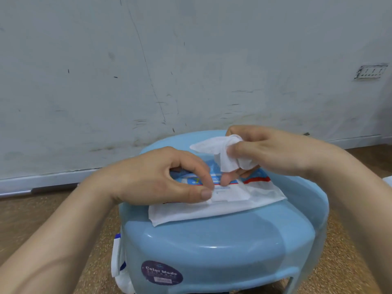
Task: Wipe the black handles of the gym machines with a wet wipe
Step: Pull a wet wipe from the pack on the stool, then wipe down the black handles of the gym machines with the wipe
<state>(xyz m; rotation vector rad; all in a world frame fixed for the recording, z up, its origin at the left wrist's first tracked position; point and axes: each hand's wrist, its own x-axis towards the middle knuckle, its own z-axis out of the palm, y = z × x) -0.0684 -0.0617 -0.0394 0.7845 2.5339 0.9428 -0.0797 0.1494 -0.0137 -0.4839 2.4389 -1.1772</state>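
Centre frame, on a blue stool (212,240), the left hand (161,177) pinches the flap (229,193) of the wipe pack (259,186); the right hand (273,151) clutches a crumpled wet wipe (229,160).

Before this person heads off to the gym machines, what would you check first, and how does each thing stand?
1. Wipe in hand: ok. The right hand grips a bunched wet wipe.
2. Wipe fully free of the pack: cannot tell. Its lower end hangs close above the opening.
3. Pack closed again: cannot tell. The left hand pinches at the edge of the flap, and whether the flap is sealed does not show.
4. Pack resting safely: ok. It lies flat on top of the blue stool.
5. Black handle within sight: not ok. None is in view, only wall and floor.
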